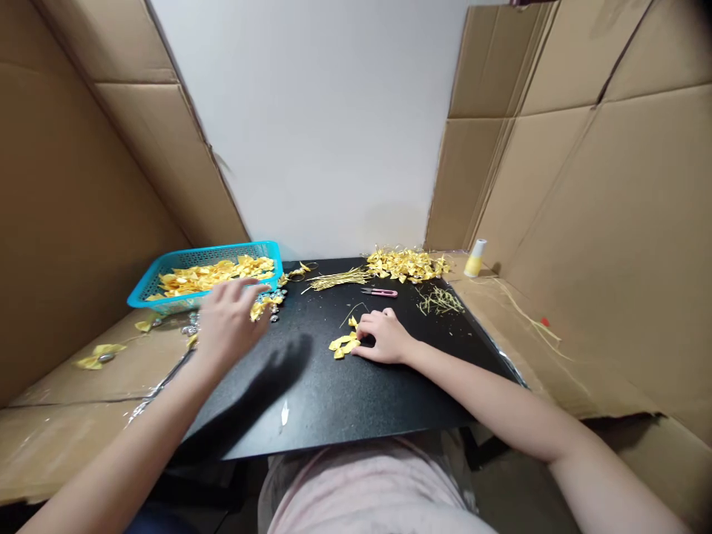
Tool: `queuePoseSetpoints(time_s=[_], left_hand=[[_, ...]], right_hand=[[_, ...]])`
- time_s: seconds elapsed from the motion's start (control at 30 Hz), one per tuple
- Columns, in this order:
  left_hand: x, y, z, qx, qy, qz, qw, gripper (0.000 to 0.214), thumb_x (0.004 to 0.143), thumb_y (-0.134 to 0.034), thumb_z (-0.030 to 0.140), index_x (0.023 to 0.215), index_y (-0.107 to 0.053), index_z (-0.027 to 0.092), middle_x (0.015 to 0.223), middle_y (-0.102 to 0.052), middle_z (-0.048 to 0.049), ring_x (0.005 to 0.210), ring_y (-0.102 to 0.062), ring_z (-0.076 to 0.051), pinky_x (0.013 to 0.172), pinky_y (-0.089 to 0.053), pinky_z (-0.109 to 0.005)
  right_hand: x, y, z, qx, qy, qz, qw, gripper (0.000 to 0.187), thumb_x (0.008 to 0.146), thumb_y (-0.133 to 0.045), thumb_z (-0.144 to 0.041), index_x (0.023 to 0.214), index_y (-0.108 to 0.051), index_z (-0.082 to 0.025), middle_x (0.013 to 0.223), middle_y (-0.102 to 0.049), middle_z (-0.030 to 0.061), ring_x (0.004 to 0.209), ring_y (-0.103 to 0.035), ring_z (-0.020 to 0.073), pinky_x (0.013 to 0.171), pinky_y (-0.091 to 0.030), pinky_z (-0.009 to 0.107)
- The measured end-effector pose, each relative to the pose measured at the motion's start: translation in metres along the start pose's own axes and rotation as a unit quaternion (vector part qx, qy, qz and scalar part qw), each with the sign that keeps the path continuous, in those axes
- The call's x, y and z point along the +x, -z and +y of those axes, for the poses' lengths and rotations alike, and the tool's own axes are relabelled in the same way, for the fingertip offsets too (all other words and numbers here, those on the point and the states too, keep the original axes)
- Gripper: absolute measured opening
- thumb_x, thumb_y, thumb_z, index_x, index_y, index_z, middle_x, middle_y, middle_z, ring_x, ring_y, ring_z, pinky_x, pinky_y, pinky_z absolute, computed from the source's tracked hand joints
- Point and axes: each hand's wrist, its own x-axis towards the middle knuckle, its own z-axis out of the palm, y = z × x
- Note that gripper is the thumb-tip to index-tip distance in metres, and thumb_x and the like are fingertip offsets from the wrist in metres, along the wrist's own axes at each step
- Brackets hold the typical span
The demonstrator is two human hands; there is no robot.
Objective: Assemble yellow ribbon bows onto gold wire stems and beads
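My left hand [229, 320] hovers above the black board [334, 400], fingers spread toward the teal basket [167, 261] of yellow folded pieces; it holds nothing I can see. Small yellow pieces and silvery bits [267, 304] lie just past its fingertips. My right hand [385, 337] rests on the board with its fingers curled, touching a small cluster of yellow folded pieces [345, 345] on its left side.
Pink-handled snips [379, 292] lie beyond my right hand. A bundle of gold wires [337, 279], a pile of yellow finished pieces [406, 265] and wire scraps [439, 300] sit at the back. A yellow spool [475, 258] stands right. Cardboard walls enclose both sides.
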Motion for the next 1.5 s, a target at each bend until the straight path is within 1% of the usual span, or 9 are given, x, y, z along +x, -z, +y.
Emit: queuePoseSetpoints(time_s=[0.1, 0.17, 0.47, 0.57, 0.73, 0.9, 1.17, 1.37, 1.5], left_hand=[[0.011, -0.011, 0.059, -0.157, -0.13, -0.083, 0.975, 0.021, 0.089, -0.049, 0.031, 0.093, -0.065, 0.018, 0.101, -0.066, -0.0084, 0.093, -0.056, -0.024, 0.083, -0.043, -0.037], [0.014, -0.026, 0.086, -0.233, -0.137, -0.119, 0.956, 0.019, 0.088, -0.051, 0.032, 0.092, -0.064, 0.018, 0.095, -0.066, -0.0072, 0.089, -0.056, -0.022, 0.079, -0.044, -0.035], [0.004, -0.064, 0.109, -0.494, 0.053, -0.101, 0.862, 0.021, 0.087, -0.055, 0.035, 0.095, -0.062, 0.017, 0.086, -0.066, -0.0034, 0.076, -0.057, -0.016, 0.074, -0.046, -0.029], [0.005, -0.064, 0.111, -0.59, 0.1, -0.137, 0.789, 0.022, 0.085, -0.058, 0.038, 0.092, -0.062, 0.017, 0.08, -0.064, -0.0013, 0.072, -0.057, -0.014, 0.07, -0.045, -0.026], [0.006, -0.066, 0.114, -0.752, 0.184, -0.187, 0.604, 0.031, 0.079, -0.066, 0.039, 0.1, -0.055, 0.019, 0.071, -0.058, 0.0043, 0.066, -0.054, -0.011, 0.066, -0.042, -0.023], [0.005, -0.069, 0.114, -0.788, 0.203, -0.225, 0.535, 0.033, 0.075, -0.07, 0.036, 0.098, -0.051, 0.02, 0.071, -0.06, 0.0045, 0.066, -0.052, -0.01, 0.066, -0.039, -0.021], [0.004, -0.065, 0.119, -0.762, 0.155, -0.257, 0.573, 0.038, 0.078, -0.067, 0.047, 0.098, -0.051, 0.02, 0.075, -0.063, 0.0018, 0.068, -0.055, -0.012, 0.067, -0.041, -0.024], [0.007, -0.062, 0.112, -0.671, 0.174, -0.153, 0.704, 0.027, 0.083, -0.057, 0.045, 0.09, -0.057, 0.018, 0.086, -0.062, -0.0017, 0.08, -0.057, -0.016, 0.076, -0.044, -0.028], [0.007, -0.058, 0.108, -0.599, 0.135, -0.189, 0.767, 0.03, 0.078, -0.063, 0.046, 0.081, -0.064, 0.017, 0.073, -0.062, -0.001, 0.067, -0.053, -0.014, 0.064, -0.042, -0.025]], right_hand=[[0.0, -0.003, 0.001, -0.002, -0.003, 0.007, 1.0, 0.013, 0.077, -0.066, -0.029, 0.076, -0.062, -0.017, 0.083, -0.066, 0.0022, 0.081, -0.053, 0.0163, 0.077, -0.023, 0.033], [0.0, -0.002, 0.004, -0.009, -0.002, 0.025, 1.0, 0.008, 0.076, -0.064, -0.024, 0.077, -0.062, -0.018, 0.08, -0.065, 0.0009, 0.08, -0.053, 0.0159, 0.076, -0.023, 0.032], [0.002, 0.006, 0.015, 0.015, 0.045, 0.156, 0.987, 0.007, 0.079, -0.063, -0.023, 0.077, -0.06, -0.017, 0.075, -0.065, 0.0001, 0.075, -0.056, 0.0151, 0.081, -0.028, 0.035], [0.003, 0.004, 0.013, 0.081, 0.069, 0.162, 0.981, 0.015, 0.077, -0.068, -0.027, 0.086, -0.06, -0.018, 0.081, -0.065, 0.0009, 0.075, -0.056, 0.0155, 0.081, -0.033, 0.035], [0.005, 0.005, 0.009, 0.204, 0.104, 0.185, 0.956, 0.051, 0.067, -0.073, -0.018, 0.115, -0.054, -0.02, 0.109, -0.056, 0.0069, 0.095, -0.055, 0.0184, 0.082, -0.045, 0.032], [0.007, 0.005, 0.01, 0.252, 0.11, 0.154, 0.949, 0.036, 0.071, -0.067, -0.012, 0.105, -0.063, -0.022, 0.108, -0.054, 0.0062, 0.103, -0.055, 0.0187, 0.087, -0.048, 0.033], [0.008, 0.003, 0.01, 0.265, 0.059, 0.168, 0.948, 0.004, 0.079, -0.066, -0.016, 0.078, -0.065, -0.019, 0.096, -0.054, 0.0035, 0.096, -0.056, 0.0164, 0.092, -0.044, 0.034], [0.009, 0.001, 0.008, 0.226, 0.027, 0.15, 0.962, 0.009, 0.085, -0.057, -0.014, 0.077, -0.06, -0.018, 0.088, -0.061, 0.0034, 0.088, -0.057, 0.0157, 0.085, -0.045, 0.032], [0.009, -0.001, 0.01, 0.242, -0.021, 0.12, 0.963, 0.006, 0.083, -0.06, -0.016, 0.077, -0.062, -0.017, 0.075, -0.063, 0.0009, 0.073, -0.057, 0.0137, 0.072, -0.045, 0.028]])
